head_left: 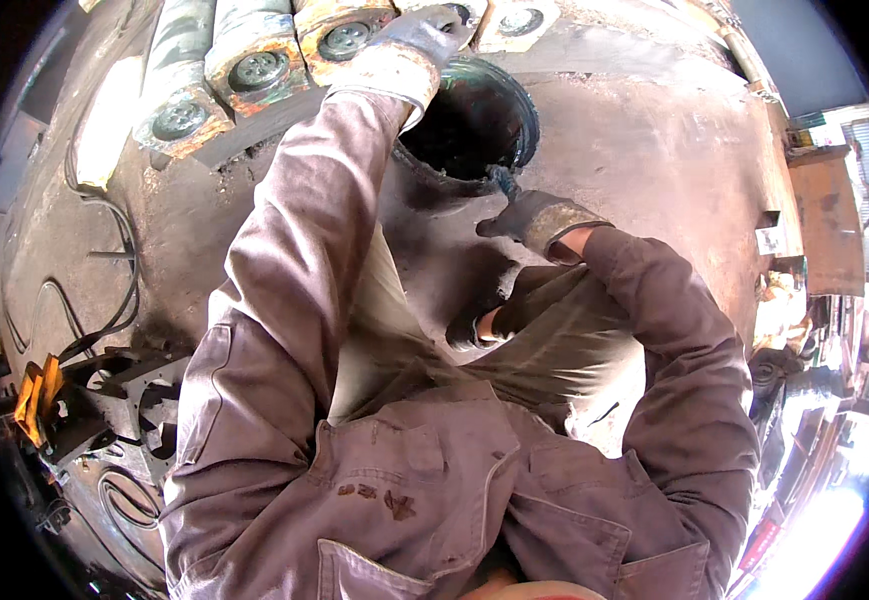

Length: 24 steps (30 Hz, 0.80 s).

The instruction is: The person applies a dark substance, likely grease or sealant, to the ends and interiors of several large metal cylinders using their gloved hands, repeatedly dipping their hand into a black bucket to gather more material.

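My left hand (pixel 422 38), in a grey glove with a dirty cream cuff, reaches over the far side of a black bucket (pixel 529 125). Its fingers are bent together at the end of a grease-smeared bar with a round cap (pixel 462 14); what they hold, if anything, is hidden. Close to the bucket's near rim, my right hand (pixel 539 218) wears a darker glove and is closed around a small bluish-dark thing (pixel 500 180), too unclear to name. The bucket's inside is dark and smeared.
Several thick bars with round end caps (pixel 259 70) lie in a row beyond the bucket. Black cables (pixel 129 255) curl on the floor at left, near metal parts with an orange piece (pixel 39 400). A brown panel (pixel 826 220) and clutter line the right side.
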Motion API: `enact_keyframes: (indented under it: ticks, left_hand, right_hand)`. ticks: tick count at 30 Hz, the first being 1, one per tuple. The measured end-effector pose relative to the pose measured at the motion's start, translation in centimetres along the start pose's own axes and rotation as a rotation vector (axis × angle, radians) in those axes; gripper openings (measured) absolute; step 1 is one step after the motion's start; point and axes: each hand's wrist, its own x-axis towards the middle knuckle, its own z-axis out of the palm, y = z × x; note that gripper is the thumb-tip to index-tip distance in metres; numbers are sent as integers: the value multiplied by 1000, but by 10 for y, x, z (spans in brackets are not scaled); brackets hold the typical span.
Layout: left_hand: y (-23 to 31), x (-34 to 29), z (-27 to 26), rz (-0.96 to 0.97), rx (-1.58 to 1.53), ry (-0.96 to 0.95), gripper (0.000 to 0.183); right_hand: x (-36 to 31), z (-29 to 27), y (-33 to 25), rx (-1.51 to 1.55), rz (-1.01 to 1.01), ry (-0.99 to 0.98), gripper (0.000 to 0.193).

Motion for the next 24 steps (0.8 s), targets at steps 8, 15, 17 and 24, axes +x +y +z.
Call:
enact_keyframes:
  ticks: [8,15,17,24]
  left_hand:
    - [7,14,11,50,143,-23,25]
    - [-39,4,22,-104,120,-2,31]
    - [-31,8,23,-93,117,-9,31]
    - [-25,7,21,-80,78,-14,31]
  right_hand:
    - [25,-30,80,497,-183,52,67]
    - [31,-64,71,117,-44,85,56]
    - [41,-54,79,-19,-29,83,51]
    - [46,-40,110,-182,19,102,61]
